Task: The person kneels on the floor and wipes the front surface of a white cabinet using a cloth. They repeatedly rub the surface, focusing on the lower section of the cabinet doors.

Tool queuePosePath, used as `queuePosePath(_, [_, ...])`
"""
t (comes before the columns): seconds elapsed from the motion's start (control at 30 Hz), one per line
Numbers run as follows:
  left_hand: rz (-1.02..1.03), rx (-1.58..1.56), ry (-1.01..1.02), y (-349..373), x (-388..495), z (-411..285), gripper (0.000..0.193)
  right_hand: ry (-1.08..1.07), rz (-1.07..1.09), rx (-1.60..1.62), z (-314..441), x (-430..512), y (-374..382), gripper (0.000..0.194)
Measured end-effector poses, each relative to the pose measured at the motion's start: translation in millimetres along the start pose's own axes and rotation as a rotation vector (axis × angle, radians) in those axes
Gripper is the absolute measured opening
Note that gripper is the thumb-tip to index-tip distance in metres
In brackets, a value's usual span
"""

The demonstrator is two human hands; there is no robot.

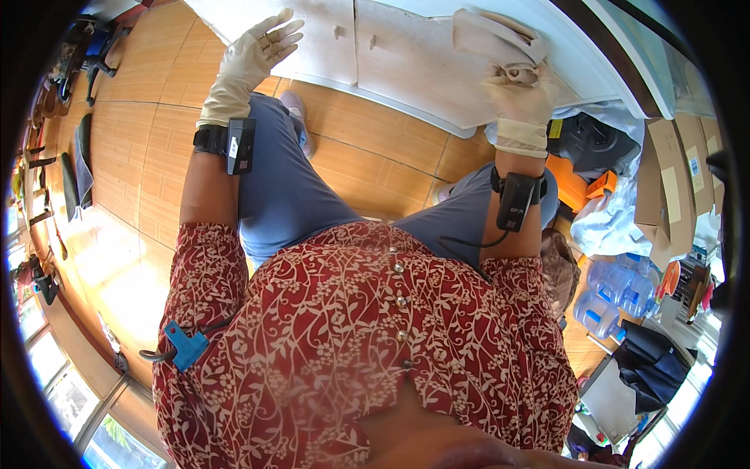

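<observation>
Both hands wear pale rubber gloves. My left hand [258,50] is raised with its fingers spread, holding nothing, in front of the white cabinet [310,35]. On the right, my right hand [520,88] grips a folded beige cloth [498,40], which overlaps the right part of the cabinet front; whether it touches the surface is hard to tell. The fingers of that hand are partly hidden by the cloth's folds. Two cabinet doors meet at a vertical seam, each with a small handle [372,41] near it.
Orange-brown tiles [375,158] cover the floor. To my right are a black and orange machine [592,146] on plastic sheeting, cardboard boxes [662,176] and several large water bottles [609,281]. A wheeled chair base [96,64] stands far left. A cable [477,243] runs from my right forearm device.
</observation>
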State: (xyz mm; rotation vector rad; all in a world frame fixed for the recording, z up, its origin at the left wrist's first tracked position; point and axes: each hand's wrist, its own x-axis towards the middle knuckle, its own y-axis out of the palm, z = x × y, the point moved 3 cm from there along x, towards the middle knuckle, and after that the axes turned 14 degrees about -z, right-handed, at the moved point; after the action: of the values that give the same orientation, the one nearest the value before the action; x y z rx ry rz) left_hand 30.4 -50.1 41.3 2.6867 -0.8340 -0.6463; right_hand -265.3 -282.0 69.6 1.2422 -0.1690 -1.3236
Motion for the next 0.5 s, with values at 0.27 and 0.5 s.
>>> queuePosePath(0.27, [0.158,0.047,0.059,3.6,1.9,0.8,0.035,-0.26,0.142,-0.019,-8.0,7.1,-2.4,0.021])
queuePosePath(0.5, [0.177,0.161,0.146,12.8,-7.2,-1.6,0.035,-0.641,0.083,-0.461,-37.0,18.5,-8.4,0.018])
